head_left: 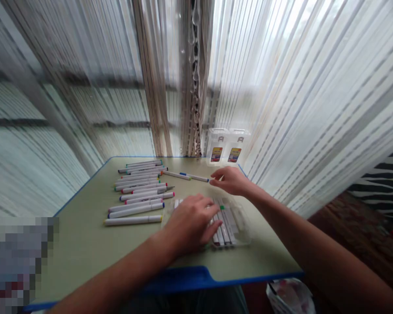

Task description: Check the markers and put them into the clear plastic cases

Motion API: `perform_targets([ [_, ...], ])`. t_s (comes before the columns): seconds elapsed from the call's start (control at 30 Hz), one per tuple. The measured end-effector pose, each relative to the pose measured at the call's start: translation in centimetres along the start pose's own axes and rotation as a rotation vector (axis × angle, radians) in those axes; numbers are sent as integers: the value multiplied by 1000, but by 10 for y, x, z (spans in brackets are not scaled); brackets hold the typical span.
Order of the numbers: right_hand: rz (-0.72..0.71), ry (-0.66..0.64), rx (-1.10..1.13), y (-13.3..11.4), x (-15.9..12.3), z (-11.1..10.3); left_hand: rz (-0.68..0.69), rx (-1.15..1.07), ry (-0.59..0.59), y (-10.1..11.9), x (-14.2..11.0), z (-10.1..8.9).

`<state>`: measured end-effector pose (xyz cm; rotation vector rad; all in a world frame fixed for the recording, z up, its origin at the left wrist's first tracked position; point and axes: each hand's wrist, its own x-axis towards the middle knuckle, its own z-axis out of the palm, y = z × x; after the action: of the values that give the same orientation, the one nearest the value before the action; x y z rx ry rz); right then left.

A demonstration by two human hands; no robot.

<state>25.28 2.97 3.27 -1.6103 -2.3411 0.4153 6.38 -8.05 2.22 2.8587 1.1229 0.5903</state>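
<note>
My left hand point(191, 223) lies flat, fingers spread, on a clear plastic marker case point(237, 220) that holds several white markers lying side by side. My right hand point(231, 180) hovers just beyond the case with its fingers loosely curled; its fingertips touch the end of a white marker with a blue band point(194, 176) on the table. Whether it grips that marker I cannot tell. A row of several white markers point(138, 192) with coloured caps lies to the left of both hands on the pale green table point(85, 237).
Two clear plastic boxes point(227, 146) with orange labels stand at the table's far edge against striped sheer curtains point(281, 87). The table has a blue rim point(186, 279) with a notch near me. A white bag point(289, 296) lies on the floor at lower right.
</note>
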Motion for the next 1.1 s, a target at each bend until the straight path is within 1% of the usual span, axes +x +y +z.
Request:
perform_targets([
  [0.03,-6,-5,-24,-4,9,2,-46,23,-4,-14,2,-5],
  [0.17,-30,-23,-72,-15,37,14,-263,104,50,-72,10,-20],
  [0.23,-30,-36,-92,-17,46,19,-347,133,55,-94,12,-24],
  [0.3,-20,-48,-105,-16,51,24,-394,142,89,-107,11,-24],
  [0.4,-3,-47,-113,-14,52,30,-422,136,145,-113,6,-18],
  [0.5,5,-35,-112,-13,48,32,-402,146,160,-113,0,-10],
  [0.67,88,1,-77,-9,35,24,-380,62,216,-116,-5,-5],
  [0.77,147,30,6,-4,30,15,-380,9,253,-119,-8,-5],
  [0.87,168,62,139,-1,28,10,-389,-17,295,-121,-9,-7],
  [1.0,148,139,299,-3,23,16,-438,-25,345,-124,-11,-12],
  [1.1,127,204,368,-7,18,23,-484,-7,394,-126,-9,-14],
])
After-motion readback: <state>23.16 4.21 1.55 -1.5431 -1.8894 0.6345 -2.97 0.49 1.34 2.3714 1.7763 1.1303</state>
